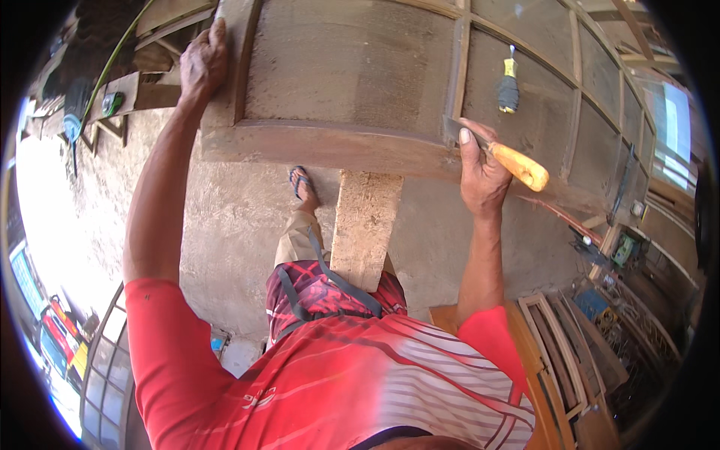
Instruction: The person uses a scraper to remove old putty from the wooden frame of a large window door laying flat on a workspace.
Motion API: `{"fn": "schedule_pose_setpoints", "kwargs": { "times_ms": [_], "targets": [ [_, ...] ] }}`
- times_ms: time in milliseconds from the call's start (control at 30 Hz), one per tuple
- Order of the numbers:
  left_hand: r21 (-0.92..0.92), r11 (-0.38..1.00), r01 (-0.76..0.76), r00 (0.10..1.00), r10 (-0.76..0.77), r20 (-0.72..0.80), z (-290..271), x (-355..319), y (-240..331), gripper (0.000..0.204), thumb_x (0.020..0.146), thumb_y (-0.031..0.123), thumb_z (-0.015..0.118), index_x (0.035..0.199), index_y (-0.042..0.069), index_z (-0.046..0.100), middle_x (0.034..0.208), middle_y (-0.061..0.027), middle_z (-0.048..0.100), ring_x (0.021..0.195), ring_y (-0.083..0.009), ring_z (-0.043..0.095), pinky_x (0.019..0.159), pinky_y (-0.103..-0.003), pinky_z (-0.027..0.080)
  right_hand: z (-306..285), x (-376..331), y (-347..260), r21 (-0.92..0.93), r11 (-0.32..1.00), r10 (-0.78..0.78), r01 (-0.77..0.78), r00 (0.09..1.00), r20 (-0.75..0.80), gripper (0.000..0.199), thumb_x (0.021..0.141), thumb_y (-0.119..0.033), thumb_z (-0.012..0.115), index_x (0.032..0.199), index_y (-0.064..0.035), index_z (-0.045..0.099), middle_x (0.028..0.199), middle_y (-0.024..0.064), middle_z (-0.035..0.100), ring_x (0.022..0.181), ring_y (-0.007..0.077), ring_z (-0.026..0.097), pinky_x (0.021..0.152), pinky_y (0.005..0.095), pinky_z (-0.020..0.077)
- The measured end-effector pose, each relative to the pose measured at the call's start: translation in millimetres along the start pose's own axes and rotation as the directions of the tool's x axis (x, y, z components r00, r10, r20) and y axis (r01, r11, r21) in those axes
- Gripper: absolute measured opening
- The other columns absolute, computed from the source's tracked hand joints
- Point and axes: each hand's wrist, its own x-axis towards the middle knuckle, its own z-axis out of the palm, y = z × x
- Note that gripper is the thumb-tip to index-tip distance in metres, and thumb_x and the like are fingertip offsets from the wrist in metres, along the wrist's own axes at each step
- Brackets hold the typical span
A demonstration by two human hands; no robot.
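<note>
A large brown wooden frame (pixel 322 146) with several open panels lies flat in front of me, resting on a pale wooden support (pixel 365 225). My left hand (pixel 201 64) presses on the frame's left stile near its far corner, fingers flat on the wood. My right hand (pixel 480 176) is closed around a chisel with an orange handle (pixel 519 166), its blade set against the lower rail where an upright bar meets it. A second tool with a yellow and dark handle (pixel 508 86) lies further back on the frame.
Below is a concrete floor (pixel 225 217), with my sandalled foot (pixel 301 184) under the frame. More wooden frames (pixel 562 352) are stacked at lower right. Timber pieces and a green cable (pixel 112 64) lie at upper left. A metal grille (pixel 105 360) is at lower left.
</note>
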Motion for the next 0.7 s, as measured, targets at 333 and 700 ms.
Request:
{"fn": "schedule_pose_setpoints", "kwargs": {
  "times_ms": [333,700],
  "targets": [
    [0.019,0.999,0.048,0.999,-0.048,-0.020,5,0,13,0.056,0.105,0.055,0.042,0.122,0.011,0.073,0.117,-0.0266,0.070,0.116,-0.0465,0.063,0.099,-0.050,0.049,53,27,-25,0.174,0.956,-0.274,0.236,0.929,0.247,0.016,0.097,-0.007,0.069,0.112,-0.0014,0.071,0.107,0.0144,0.072,0.097,0.0295,0.070,0.084,0.0371,0.0555],
    [-0.174,0.984,-0.042,0.999,0.037,-0.030,2,-37,0,0.059,0.106,0.054,0.041,0.129,0.006,0.067,0.123,-0.0263,0.068,0.122,-0.0442,0.061,0.103,-0.049,0.047,176,90,-58,0.344,0.720,-0.681,0.603,0.515,0.521,0.017,0.092,-0.008,0.069,0.108,-0.0091,0.073,0.107,0.0076,0.076,0.095,0.0245,0.071,0.090,0.0393,0.0592]
  ]
}}
